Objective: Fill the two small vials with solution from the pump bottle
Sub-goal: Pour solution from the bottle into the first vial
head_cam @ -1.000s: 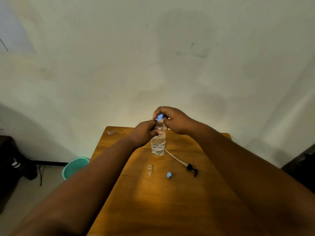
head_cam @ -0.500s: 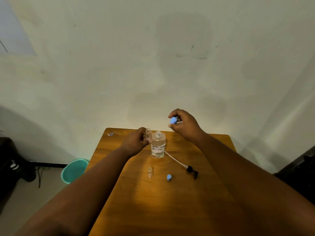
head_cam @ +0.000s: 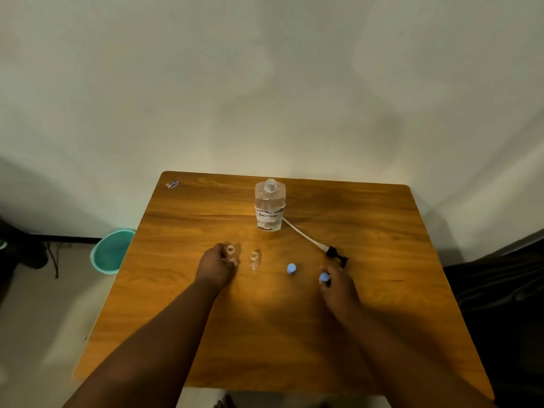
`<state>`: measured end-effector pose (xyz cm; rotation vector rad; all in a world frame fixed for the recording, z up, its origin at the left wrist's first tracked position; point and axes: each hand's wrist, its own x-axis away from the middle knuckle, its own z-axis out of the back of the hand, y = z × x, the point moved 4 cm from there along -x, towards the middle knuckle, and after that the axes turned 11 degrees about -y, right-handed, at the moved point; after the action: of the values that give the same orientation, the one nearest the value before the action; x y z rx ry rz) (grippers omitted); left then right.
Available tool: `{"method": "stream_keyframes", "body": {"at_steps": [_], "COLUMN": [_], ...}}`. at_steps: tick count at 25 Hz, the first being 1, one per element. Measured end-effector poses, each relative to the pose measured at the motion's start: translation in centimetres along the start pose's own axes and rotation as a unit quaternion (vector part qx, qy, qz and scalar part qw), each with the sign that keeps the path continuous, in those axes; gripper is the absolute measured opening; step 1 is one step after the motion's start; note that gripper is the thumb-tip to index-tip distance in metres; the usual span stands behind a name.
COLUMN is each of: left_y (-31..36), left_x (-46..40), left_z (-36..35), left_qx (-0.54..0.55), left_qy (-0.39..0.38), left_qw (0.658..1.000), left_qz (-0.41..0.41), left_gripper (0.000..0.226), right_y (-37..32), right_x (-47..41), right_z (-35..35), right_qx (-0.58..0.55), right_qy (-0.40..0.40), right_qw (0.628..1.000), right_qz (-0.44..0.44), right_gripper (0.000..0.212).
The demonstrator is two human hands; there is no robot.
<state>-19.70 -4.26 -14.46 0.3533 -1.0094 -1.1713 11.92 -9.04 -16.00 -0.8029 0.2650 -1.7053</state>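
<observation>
Now vial point(head_cam: 230, 252) in left hand point(head_cam: 216, 267)

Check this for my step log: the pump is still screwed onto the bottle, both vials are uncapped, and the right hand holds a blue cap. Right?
Not quite. The head view shows the bottle open at the neck, with the pump lying on the table beside it. The rest stands: both vials, one in the left hand and one standing free, are uncapped, and the right hand holds a blue cap.
</observation>
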Motion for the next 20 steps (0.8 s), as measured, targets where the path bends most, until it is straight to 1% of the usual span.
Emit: {"method": "stream_keyframes", "body": {"at_steps": [3,5,6,8,10,12,13,15,17,18,20], "left_y": [-2.2,-4.3,-4.1,-2.7,-1.5,-0.4,0.3,1.5,2.7,3.1,3.3], "left_x": [-1.4,-3.3,-3.3,-2.0,0.3,2.7,3.6,3.8,3.0,2.6,2.2], "left_z": [-1.0,-1.8,-1.7,-1.1,-0.5,-0.5,-0.8,-1.4,-1.8,-1.8,-1.9], "left_qx": [-0.020,-0.029,-0.030,-0.047,-0.057,-0.062,-0.090,-0.186,-0.269,-0.293,-0.318], "left_qy": [-0.017,-0.029,-0.032,-0.007,0.063,0.118,0.123,0.101,0.073,0.065,0.061], "left_qw": [0.999,0.998,0.998,0.998,0.996,0.991,0.987,0.974,0.956,0.948,0.941], "left_qz": [0.040,0.043,0.042,0.040,0.024,-0.030,-0.054,-0.083,-0.096,-0.101,-0.101], "left_gripper": [0.045,0.050,0.054,0.070,0.081,0.072,0.064,0.057,0.057,0.057,0.053], "right_y": [1.9,2.5,2.4,2.0,0.9,-1.5,-3.1,-7.0,-10.9,-12.7,-15.7], "right_x": [-0.3,-0.4,-0.4,-0.1,0.5,0.5,0.1,-1.3,-3.5,-4.8,-7.4], "right_z": [-0.8,-1.0,-1.0,-0.7,0.5,2.1,3.1,5.2,7.0,7.4,7.6], "right_qx": [0.002,0.002,0.004,0.009,0.016,-0.001,-0.015,-0.041,-0.063,-0.070,-0.069], "right_qy": [0.018,0.018,0.016,0.032,0.086,0.140,0.159,0.180,0.161,0.130,0.051], "right_qw": [1.000,1.000,1.000,0.999,0.996,0.990,0.986,0.976,0.972,0.973,0.981], "right_qz": [-0.019,-0.018,-0.011,-0.001,-0.005,0.027,0.056,0.115,0.162,0.175,0.174], "right_gripper": [0.029,0.028,0.029,0.038,0.049,0.053,0.052,0.053,0.064,0.073,0.090]}}
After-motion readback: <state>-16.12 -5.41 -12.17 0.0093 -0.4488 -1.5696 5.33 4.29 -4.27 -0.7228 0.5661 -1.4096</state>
